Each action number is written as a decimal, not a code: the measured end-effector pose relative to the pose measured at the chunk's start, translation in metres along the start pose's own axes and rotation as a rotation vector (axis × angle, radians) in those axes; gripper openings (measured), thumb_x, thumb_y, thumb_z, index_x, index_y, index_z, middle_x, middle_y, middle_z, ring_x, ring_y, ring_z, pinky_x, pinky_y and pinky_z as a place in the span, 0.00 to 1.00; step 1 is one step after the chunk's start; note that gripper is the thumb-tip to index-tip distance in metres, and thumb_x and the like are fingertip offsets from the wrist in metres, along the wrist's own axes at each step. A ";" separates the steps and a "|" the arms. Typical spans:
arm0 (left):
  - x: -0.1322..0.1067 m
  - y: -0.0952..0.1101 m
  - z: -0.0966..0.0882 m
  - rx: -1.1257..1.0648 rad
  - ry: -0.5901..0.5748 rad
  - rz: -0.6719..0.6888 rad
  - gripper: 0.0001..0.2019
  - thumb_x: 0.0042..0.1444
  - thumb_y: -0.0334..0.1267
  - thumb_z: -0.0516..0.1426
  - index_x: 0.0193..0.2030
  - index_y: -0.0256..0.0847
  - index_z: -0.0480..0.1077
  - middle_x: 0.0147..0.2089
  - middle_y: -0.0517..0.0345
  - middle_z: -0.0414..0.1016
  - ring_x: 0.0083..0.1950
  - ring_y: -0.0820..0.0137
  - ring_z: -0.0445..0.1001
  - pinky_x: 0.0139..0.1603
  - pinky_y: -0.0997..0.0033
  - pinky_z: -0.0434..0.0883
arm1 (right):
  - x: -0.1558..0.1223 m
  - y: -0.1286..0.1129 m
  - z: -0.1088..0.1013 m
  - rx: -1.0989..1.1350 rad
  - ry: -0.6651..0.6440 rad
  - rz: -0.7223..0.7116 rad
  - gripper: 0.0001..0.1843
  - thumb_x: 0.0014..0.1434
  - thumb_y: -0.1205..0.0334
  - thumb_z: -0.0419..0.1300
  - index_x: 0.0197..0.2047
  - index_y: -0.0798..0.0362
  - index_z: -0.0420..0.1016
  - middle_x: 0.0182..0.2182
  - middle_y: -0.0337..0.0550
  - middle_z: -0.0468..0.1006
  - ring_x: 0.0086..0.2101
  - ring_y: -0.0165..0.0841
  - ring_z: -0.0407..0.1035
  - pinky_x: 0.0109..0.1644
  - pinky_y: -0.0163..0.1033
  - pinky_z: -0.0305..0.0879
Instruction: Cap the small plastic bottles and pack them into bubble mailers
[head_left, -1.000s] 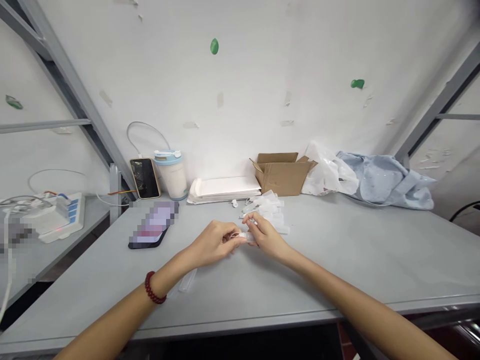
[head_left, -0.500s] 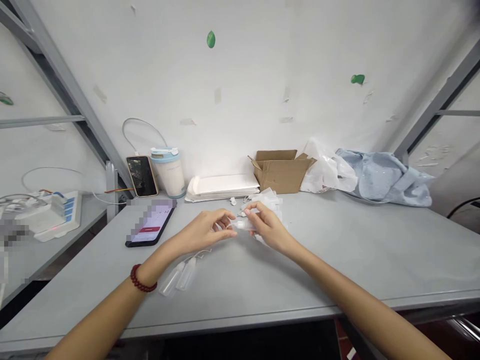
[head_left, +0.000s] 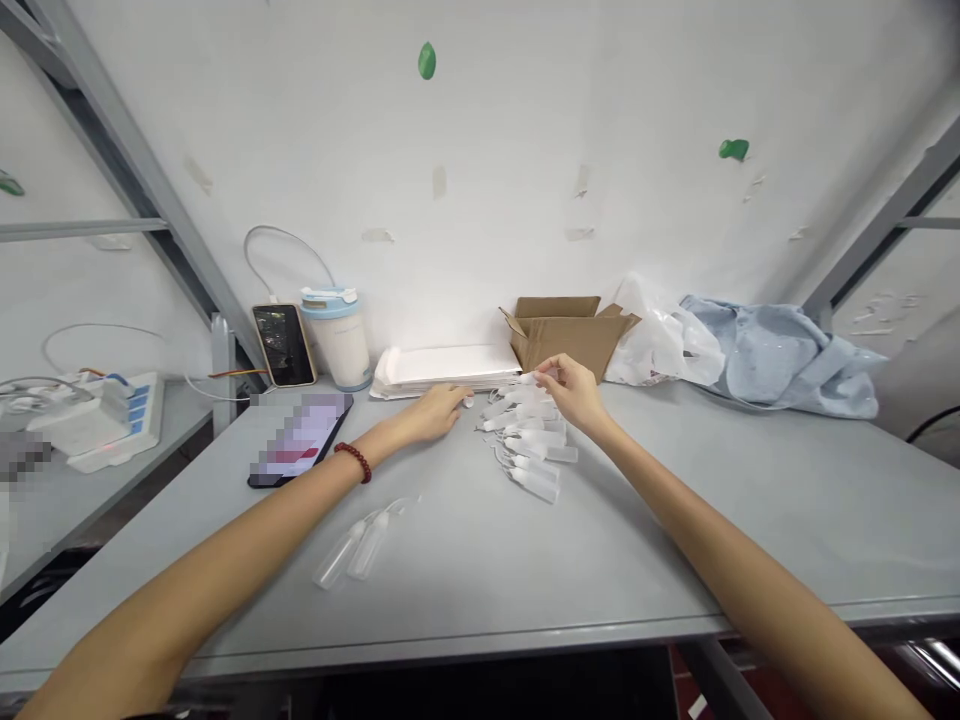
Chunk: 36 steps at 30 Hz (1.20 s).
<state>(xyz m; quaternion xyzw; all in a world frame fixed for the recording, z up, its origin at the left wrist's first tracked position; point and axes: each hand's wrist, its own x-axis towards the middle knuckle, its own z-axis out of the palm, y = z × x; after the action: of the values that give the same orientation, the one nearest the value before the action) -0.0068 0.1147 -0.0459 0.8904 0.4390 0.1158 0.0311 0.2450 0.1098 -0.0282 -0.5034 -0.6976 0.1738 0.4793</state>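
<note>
My left hand (head_left: 437,412) reaches over the desk, fingers apart and bent, their tips at a small white cap (head_left: 469,402). I cannot see a firm grip on it. My right hand (head_left: 571,390) pinches the end of a small translucent squeeze bottle (head_left: 527,380) at the far end of a row. Several more such bottles (head_left: 538,484) lie in that row, thin white tips and strands pointing left. Two clear bottles (head_left: 367,548) with thin tubes lie apart, nearer the front and to the left.
Along the wall stand a propped phone (head_left: 285,345), a tumbler (head_left: 337,340), a stack of white envelopes (head_left: 450,366), an open cardboard box (head_left: 566,340), a white plastic bag (head_left: 660,340) and blue cloth (head_left: 787,355). Another phone (head_left: 304,440) lies left; a power strip (head_left: 124,430) sits farther left.
My hands have moved apart from around one bottle. The left went forward to the white cap, the right forward to the far end of the bottle row, which now shows more fully.
</note>
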 end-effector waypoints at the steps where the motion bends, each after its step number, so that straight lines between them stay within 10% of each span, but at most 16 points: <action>1: 0.003 -0.001 0.002 0.019 0.000 -0.003 0.18 0.55 0.30 0.47 0.53 0.35 0.64 0.44 0.46 0.71 0.48 0.60 0.69 0.48 0.62 0.65 | -0.002 0.002 0.000 -0.019 -0.002 -0.009 0.09 0.53 0.56 0.56 0.31 0.52 0.68 0.27 0.40 0.74 0.27 0.31 0.65 0.33 0.36 0.59; 26: -0.046 0.022 -0.017 -0.032 -0.020 -0.054 0.14 0.60 0.42 0.46 0.43 0.38 0.69 0.40 0.49 0.68 0.40 0.62 0.69 0.40 0.65 0.65 | -0.014 0.011 0.001 -0.008 -0.103 -0.104 0.14 0.60 0.63 0.44 0.44 0.53 0.67 0.44 0.48 0.75 0.46 0.35 0.68 0.51 0.45 0.60; 36: -0.071 0.034 -0.054 -0.168 0.076 -0.139 0.09 0.55 0.39 0.51 0.36 0.38 0.70 0.35 0.54 0.75 0.37 0.66 0.71 0.39 0.69 0.66 | -0.033 -0.024 0.000 -0.120 0.108 -0.258 0.11 0.61 0.60 0.47 0.43 0.54 0.66 0.41 0.52 0.73 0.43 0.38 0.68 0.48 0.46 0.63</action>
<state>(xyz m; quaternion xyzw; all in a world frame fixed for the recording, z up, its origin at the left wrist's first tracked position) -0.0351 0.0351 -0.0011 0.8471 0.4893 0.1832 0.0969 0.2330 0.0707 -0.0270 -0.4457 -0.7389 0.0415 0.5037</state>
